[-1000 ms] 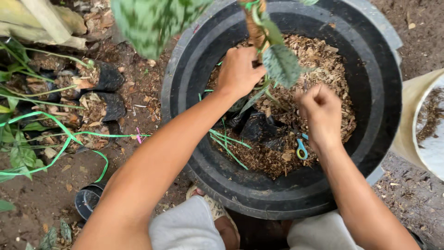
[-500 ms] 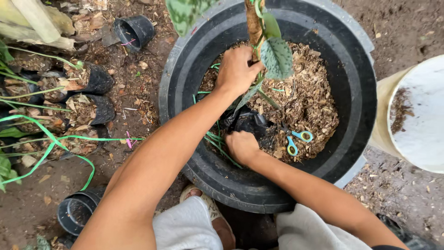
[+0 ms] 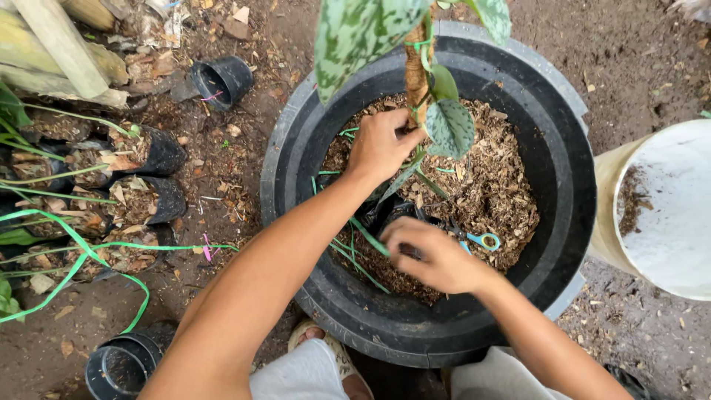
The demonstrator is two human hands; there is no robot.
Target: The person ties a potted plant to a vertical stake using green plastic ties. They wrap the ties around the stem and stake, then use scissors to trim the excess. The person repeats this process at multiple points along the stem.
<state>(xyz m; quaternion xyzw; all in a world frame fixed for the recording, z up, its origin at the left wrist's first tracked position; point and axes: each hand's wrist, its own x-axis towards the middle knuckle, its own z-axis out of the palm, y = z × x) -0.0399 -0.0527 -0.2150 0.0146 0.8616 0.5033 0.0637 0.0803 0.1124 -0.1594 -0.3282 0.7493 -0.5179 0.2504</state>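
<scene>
plant top chopped off by the frame edge above the big black tub, scissors half hidden behind the right hand, white bucket right of tub cut off

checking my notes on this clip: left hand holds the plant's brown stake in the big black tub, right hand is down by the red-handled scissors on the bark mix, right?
Not quite: the scissors lying on the bark mix have light blue handles, not red, as the head view shows. The rest holds: the left hand has a grip on the brown stake in the big black tub, and the right hand is beside the scissors.
</scene>
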